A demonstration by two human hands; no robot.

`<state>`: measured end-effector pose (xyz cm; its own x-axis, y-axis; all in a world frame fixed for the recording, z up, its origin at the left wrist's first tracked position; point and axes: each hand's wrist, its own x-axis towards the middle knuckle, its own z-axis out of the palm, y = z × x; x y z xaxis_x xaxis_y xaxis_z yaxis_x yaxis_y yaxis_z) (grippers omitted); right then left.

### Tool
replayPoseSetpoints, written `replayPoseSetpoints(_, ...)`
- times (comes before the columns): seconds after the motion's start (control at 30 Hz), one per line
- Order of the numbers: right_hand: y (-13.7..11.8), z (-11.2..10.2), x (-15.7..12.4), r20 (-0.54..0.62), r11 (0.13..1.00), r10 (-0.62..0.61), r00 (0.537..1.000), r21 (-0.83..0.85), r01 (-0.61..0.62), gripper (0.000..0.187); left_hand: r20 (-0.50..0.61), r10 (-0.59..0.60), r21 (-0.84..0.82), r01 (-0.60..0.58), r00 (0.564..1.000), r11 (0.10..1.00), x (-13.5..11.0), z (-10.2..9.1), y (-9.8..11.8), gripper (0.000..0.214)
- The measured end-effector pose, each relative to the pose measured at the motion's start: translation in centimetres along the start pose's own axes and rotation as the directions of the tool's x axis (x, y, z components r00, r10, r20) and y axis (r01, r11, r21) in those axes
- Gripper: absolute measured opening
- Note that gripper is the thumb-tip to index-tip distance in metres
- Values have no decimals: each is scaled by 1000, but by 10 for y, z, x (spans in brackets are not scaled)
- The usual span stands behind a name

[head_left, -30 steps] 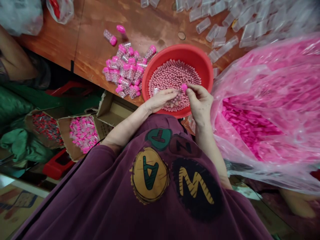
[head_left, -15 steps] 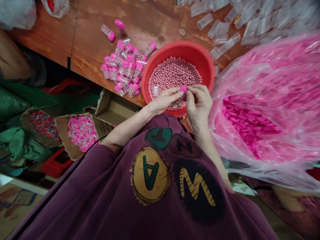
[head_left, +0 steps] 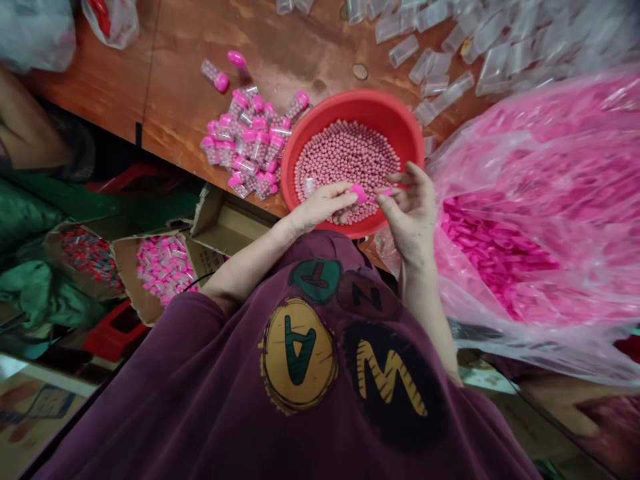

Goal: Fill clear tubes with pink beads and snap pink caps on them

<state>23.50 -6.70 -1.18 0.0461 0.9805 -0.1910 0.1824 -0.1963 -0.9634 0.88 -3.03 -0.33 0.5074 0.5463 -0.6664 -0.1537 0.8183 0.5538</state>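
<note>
1. Just above the near rim of the round red plastic bowl (head_left: 405, 127) of small pink beads (head_left: 350, 153), the left hand (head_left: 320, 205) has its grip clenched on a small clear tube with a pink cap (head_left: 358, 193).
2. The right hand (head_left: 413, 210) is just beside the tube, fingers spread. A blurred pink bit shows at its thumb, but I cannot tell whether the grip holds it.
3. A pile of filled pink-capped tubes (head_left: 250, 143) lies on the brown wooden surface (head_left: 300, 47), left of the bowl.
4. A clear plastic bag of pink caps (head_left: 525, 220) lies right of the bowl.

shirt (head_left: 250, 400): dark purple | short sleeves | chest print: round badges, letters yellow, green | forearms bare
</note>
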Motion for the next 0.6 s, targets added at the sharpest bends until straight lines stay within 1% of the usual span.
replayPoseSetpoints(0.03, 1, 3, -1, -20, 999, 32, 999, -7, -32, 65, -2, 13, 6, -12, 1000, 1000, 1, -1, -1, 28)
replayPoseSetpoints(0.1, -6, 8, -2, 4, 990, 67, 998, -122, -66, 46, -9, 47, 14, -47, 999, 999, 3, -2, -4, 26)
replayPoseSetpoints(0.17, -21, 13, -4, 93, 952, 56, 994, -306, -25, 34, -19, 79, 11, -79, 997, 997, 5, -1, -8, 24)
replayPoseSetpoints(0.2, -28, 16, -5, 149, 915, 45, 988, -402, 19, 32, -28, 88, 5, -87, 996, 996, 7, 1, -10, 23)
replayPoseSetpoints(0.23, -34, 18, -5, 201, 867, 44, 979, -494, 63, 35, -39, 90, -4, -91, 995, 996, 8, 2, -13, 23)
replayPoseSetpoints(0.27, -38, 21, -6, 240, 811, 55, 969, -577, 97, 44, -52, 90, -14, -91, 995, 996, 10, 5, -16, 24)
replayPoseSetpoints(0.33, -39, 26, -7, 260, 694, 105, 960, -710, 117, 63, -76, 97, -31, -99, 992, 995, 13, 9, -23, 28)
replayPoseSetpoints(0.37, -36, 29, -7, 254, 644, 131, 958, -757, 112, 66, -90, 105, -36, -109, 990, 993, 15, 12, -27, 31)
replayPoseSetpoints(0.4, -31, 32, -7, 247, 606, 151, 957, -788, 108, 65, -101, 114, -35, -118, 988, 992, 16, 13, -31, 33)
replayPoseSetpoints(0.47, -21, 36, -5, 256, 571, 166, 952, -812, 119, 54, -117, 121, -19, -124, 986, 992, 20, 14, -40, 36)
replayPoseSetpoints(0.6, -7, 37, 2, 295, 571, 133, 946, -803, 170, 40, -128, 151, 65, -143, 980, 988, 25, 8, -54, 36)
